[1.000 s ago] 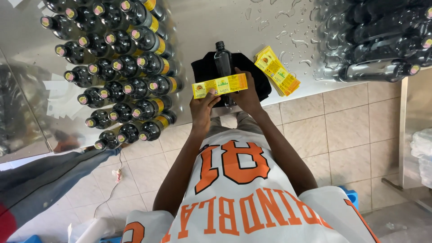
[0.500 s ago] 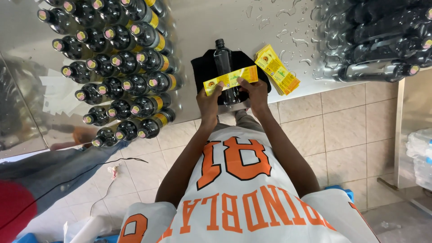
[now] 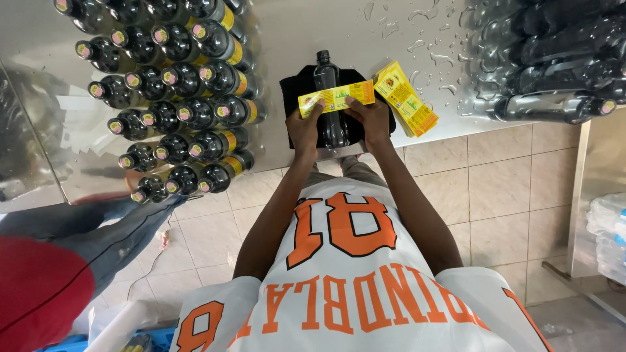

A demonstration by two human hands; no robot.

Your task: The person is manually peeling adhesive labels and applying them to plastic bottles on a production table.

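While both hands held the long yellow paper label (image 3: 336,98) stretched across the dark plastic bottle (image 3: 329,98) lying on its side, I judged the work to be well under way but far from over. To my left stood a cluster of upright dark bottles with yellow labels and pink-topped caps (image 3: 176,98), which looked finished. To my right lay a heap of bare dark bottles on their sides (image 3: 554,65), seemingly yet to be labelled, and a stack of spare yellow labels (image 3: 407,98) sat just beside the work spot. The bottle in hand rested on a folded black cloth (image 3: 297,107) near the front edge of the wet steel table (image 3: 391,39), its cap pointing away from me.

My left hand (image 3: 305,127) pinched the left end of the label between thumb and fingertips, closed tight on the paper. My right hand (image 3: 372,120) did likewise at the right end, thumb on top. The label sat across the bottle's upper body; I could not tell whether it had stuck down yet. White backing strips (image 3: 81,127) littered the table at far left.
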